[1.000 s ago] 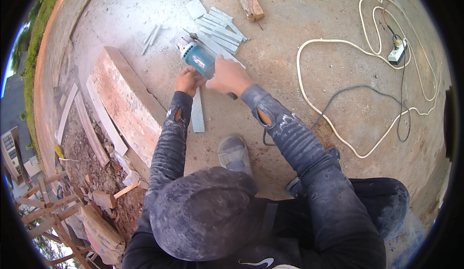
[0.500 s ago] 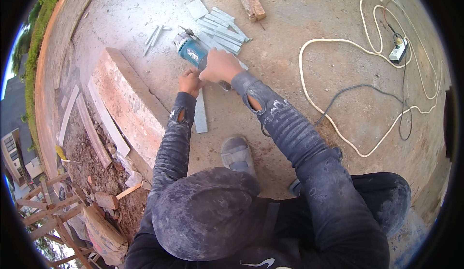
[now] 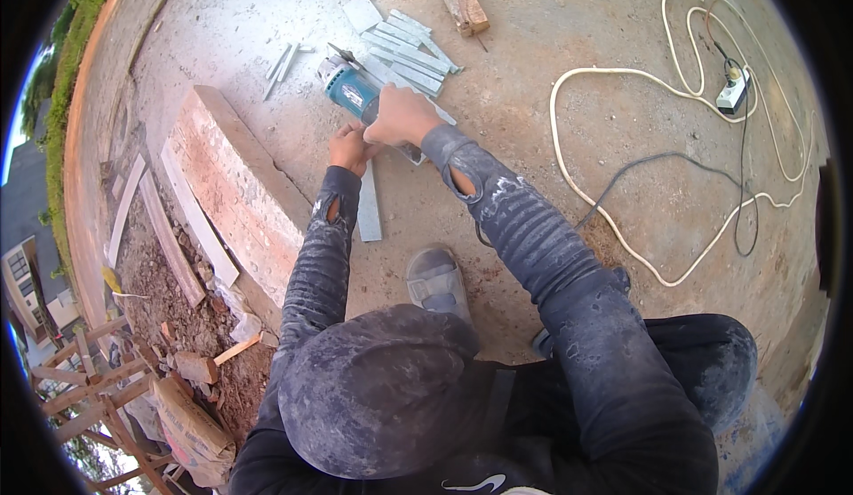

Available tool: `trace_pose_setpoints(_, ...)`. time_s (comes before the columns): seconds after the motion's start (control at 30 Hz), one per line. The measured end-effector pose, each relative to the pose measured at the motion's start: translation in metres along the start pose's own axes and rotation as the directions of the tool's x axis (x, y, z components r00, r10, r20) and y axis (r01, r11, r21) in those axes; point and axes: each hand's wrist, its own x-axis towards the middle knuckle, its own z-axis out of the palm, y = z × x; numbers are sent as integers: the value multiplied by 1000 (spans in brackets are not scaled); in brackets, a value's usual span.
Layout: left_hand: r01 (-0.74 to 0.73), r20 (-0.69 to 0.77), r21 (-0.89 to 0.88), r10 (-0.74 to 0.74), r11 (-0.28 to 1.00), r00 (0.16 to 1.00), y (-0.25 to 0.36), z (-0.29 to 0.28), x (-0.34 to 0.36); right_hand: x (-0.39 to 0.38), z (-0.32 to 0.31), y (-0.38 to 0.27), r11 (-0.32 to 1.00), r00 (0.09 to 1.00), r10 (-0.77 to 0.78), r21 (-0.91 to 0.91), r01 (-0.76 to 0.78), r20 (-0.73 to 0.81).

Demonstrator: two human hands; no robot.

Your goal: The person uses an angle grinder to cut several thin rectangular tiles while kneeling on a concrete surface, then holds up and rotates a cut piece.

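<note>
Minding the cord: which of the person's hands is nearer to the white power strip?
The right hand. Gripping the teal power tool, it is left of the white power strip; the left hand is farther left and slightly lower in the picture.

Block (image 3: pixel 233 184) left of grinder (image 3: pixel 354 95), tile strips (image 3: pixel 410 54) ahead to its right, power strip (image 3: pixel 731 95) far right

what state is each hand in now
Left hand: curled; whether it holds anything cannot be told.
Right hand: closed, holding the teal grinder.
</note>
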Motion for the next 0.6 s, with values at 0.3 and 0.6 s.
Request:
trace_pose_setpoints(0.3, -9, -22, 32, 10, 999, 1000, -2, -1, 4, -6, 0, 3, 1000, 1000, -1, 8, 1, -16)
trace_pose_setpoints(0.6, -13, -31, 46, 15, 999, 999, 1, 2, -1, -11, 1, 9, 1000, 1000, -21, -2, 21, -22)
